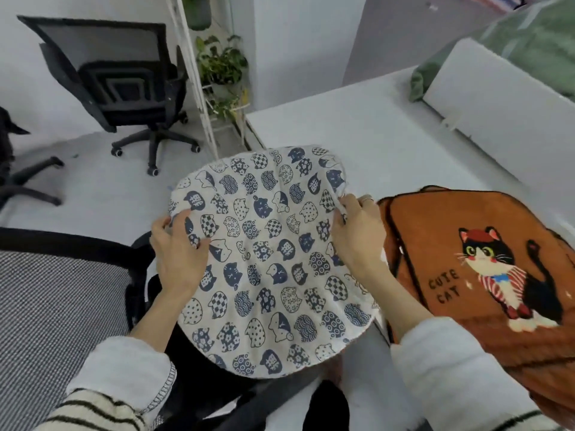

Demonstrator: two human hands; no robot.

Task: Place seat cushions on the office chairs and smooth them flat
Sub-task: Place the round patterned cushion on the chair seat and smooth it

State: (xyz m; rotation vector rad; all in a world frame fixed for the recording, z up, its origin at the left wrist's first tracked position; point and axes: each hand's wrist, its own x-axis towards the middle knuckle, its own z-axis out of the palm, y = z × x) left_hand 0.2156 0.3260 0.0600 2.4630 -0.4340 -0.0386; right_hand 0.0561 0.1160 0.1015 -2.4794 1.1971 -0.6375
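Far back, a white rack (202,98) holds potted plants (222,62) on its shelves. Nearer you, the white cushion with blue cat faces (267,262) hangs between your two hands, its far edge over the white desk (389,132) and its near edge above the dark chair seat (199,381) below you. Your left hand (179,250) grips the cushion's left rim, thumb on top of the fabric and fingers curled under the edge. Your right hand (357,231) holds the right rim, fingers pinched closed on the edge and on a thin white tie there; a ring shows on one finger. Just to the right of that hand, an orange cushion with a cat picture and the words "CUTE CAT" (485,275) lies on the desk, its near part hanging over the desk's edge. At near left is the chair's checked mesh backrest (59,306). A black office chair (124,88) stands far left on the grey floor, well apart from both cushions.
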